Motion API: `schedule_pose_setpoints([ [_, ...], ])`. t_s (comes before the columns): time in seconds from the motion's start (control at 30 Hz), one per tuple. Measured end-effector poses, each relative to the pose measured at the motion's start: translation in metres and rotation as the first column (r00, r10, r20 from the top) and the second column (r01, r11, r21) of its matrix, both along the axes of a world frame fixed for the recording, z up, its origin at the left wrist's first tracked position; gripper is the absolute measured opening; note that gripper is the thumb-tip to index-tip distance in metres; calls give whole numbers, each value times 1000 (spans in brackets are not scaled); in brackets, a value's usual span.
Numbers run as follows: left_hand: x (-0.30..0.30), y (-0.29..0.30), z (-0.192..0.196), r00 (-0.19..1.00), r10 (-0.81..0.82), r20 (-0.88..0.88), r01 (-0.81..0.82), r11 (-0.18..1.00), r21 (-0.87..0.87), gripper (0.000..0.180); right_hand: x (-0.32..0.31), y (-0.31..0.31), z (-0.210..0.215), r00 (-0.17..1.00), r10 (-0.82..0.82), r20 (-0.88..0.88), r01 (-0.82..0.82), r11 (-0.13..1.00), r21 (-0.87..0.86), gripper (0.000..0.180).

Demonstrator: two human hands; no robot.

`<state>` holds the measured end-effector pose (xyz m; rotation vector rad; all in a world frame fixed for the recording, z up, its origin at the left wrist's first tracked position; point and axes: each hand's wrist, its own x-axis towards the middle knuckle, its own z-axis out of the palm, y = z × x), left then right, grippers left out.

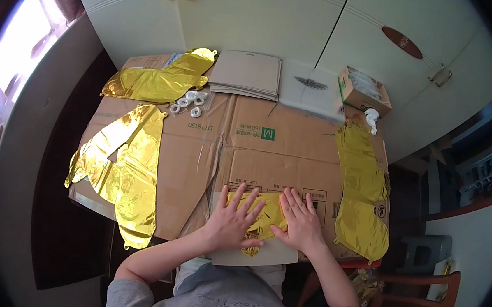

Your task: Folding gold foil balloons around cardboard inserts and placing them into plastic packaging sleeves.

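Both my hands lie on a folded gold foil balloon at the near edge of the cardboard-covered table. Under the balloon is a pale grey card sheet that juts over the table's edge. My left hand presses the left part with its fingers spread. My right hand rests flat along the right side, thumb out. A crumpled tip of the foil hangs below, between the hands. Part of the balloon is hidden under my fingers.
Flat gold foil balloons lie at left, far left and right. White tape or ribbon rolls, a stack of grey cards, a clear plastic pack and a small box stand along the back. A wooden chair is at right.
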<state>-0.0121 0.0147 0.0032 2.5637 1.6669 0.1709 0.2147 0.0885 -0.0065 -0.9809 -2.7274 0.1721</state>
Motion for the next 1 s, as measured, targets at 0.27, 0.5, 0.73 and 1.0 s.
schedule_pose_setpoints([
  [0.27, -28, -25, -1, 998, 54, -42, -55, 998, -30, 111, 1, -2, 2, 999, -22, 30, 22, 1000, 7, 81],
  [0.5, -42, -35, -1, 983, 126, -136, -132, 990, -38, 110, 2, -2, 2, 1000, 6, -13, -6, 1000, -12, 73],
  [0.73, -45, -33, -3, 983, 163, -85, -165, 986, -27, 108, 2, -3, 6, 997, 37, -75, -37, 999, -11, 61],
  [1.0, -45, -34, -6, 984, 175, -31, -176, 984, -6, 106, 4, -4, 4, 985, 97, -140, -93, 995, 34, 52],
])
